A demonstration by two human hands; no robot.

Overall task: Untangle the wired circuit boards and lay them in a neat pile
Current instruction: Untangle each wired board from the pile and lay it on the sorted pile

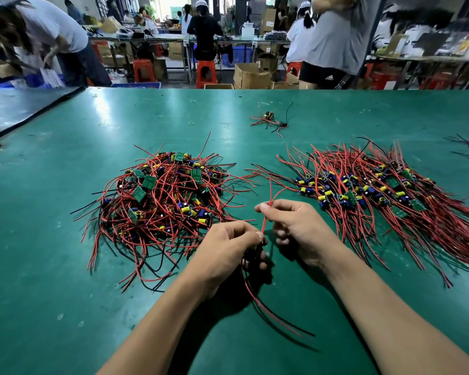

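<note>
The left hand (228,247) curls its fingers round a mostly hidden wired circuit board (256,249), just beside the near right edge of the tangled heap (163,196). The right hand (295,228), right of the heap, pinches the board's red wires (264,226) between thumb and forefinger. The neat pile (390,193) lies farther right of the heap. Beyond the heap stands a cardboard box (251,75), its contents unclear.

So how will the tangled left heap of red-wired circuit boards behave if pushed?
The tangled heap of red-wired circuit boards probably drags as one clump, its wires interlocking. Likely floppy: held wires droop from the left hand. Probably light: small boards.
</note>
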